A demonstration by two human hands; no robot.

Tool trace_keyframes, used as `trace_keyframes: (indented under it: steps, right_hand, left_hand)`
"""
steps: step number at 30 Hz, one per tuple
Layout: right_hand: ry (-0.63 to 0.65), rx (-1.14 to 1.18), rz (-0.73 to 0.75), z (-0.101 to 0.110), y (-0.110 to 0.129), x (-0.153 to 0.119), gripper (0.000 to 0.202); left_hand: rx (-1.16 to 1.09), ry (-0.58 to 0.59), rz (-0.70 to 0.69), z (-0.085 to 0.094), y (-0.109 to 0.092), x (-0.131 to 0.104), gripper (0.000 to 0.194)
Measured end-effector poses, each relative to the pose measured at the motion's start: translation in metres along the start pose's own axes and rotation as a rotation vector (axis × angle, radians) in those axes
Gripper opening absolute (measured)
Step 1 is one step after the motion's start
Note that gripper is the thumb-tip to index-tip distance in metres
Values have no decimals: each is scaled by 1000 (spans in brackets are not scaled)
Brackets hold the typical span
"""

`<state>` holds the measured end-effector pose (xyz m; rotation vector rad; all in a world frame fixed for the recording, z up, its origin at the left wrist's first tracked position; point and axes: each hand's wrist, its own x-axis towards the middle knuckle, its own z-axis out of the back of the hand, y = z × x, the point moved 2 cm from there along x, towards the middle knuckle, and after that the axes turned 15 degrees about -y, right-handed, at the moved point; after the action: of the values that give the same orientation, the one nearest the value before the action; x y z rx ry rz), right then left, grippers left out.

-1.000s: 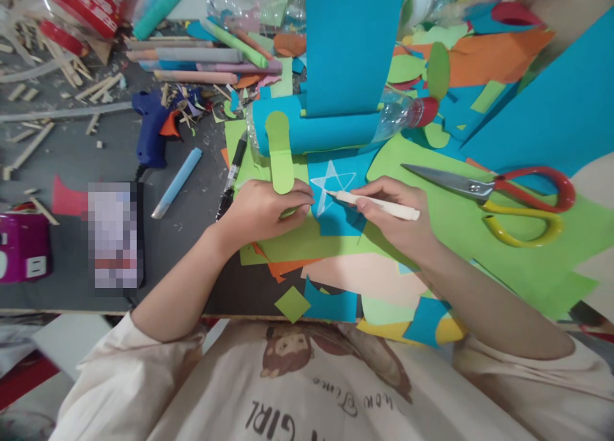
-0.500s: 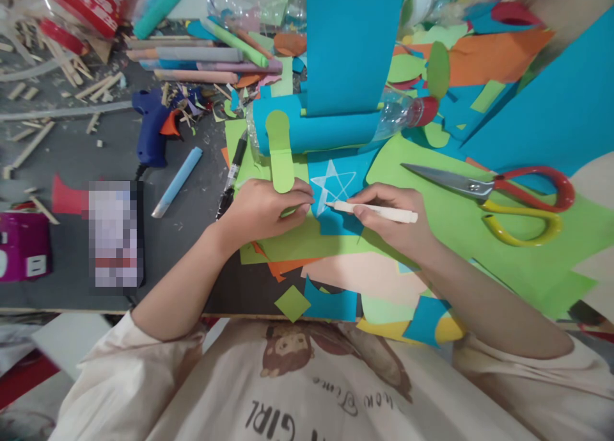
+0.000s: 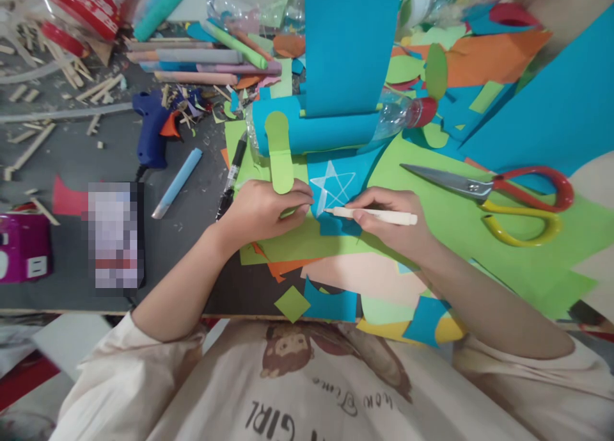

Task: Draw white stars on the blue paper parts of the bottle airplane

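My right hand point(image 3: 391, 214) is closed around a white marker point(image 3: 396, 217). Its tip touches a small blue paper point(image 3: 343, 226) on which a white star outline point(image 3: 330, 185) is drawn, with the left part filled in white. My left hand point(image 3: 271, 214) lies at the paper's left edge, fingers stretched out and thumb apart, holding nothing. Just beyond lies a plastic bottle wrapped in blue paper point(image 3: 330, 130), with a red cap point(image 3: 425, 112). A light green strip point(image 3: 281, 166) hangs from its left end over my left hand, and a wide blue sheet point(image 3: 355, 44) rises from its top.
Red-and-yellow-handled scissors point(image 3: 480, 188) lie on green paper point(image 3: 432, 236) at right. Left of my hands are a black pen point(image 3: 233, 175), a blue marker point(image 3: 177, 183), a blue glue gun point(image 3: 153, 130) and a phone point(image 3: 115, 236). Several markers point(image 3: 206, 63) lie behind.
The white marker's tip has moved slightly left and down along the star's lower left arm. My left hand has stayed in place.
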<state>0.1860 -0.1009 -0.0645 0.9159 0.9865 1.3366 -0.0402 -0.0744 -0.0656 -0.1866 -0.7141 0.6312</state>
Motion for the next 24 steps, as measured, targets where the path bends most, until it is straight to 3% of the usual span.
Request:
trace_keyframes:
  steps: [9, 24]
  right_hand:
    - [-178, 42, 29, 5, -4, 2, 18]
    - [-109, -27, 22, 3, -1, 2, 17]
  left_hand:
    - [-9, 35, 17, 0, 1, -1, 27]
    - [7, 39, 22, -1, 1, -2, 28]
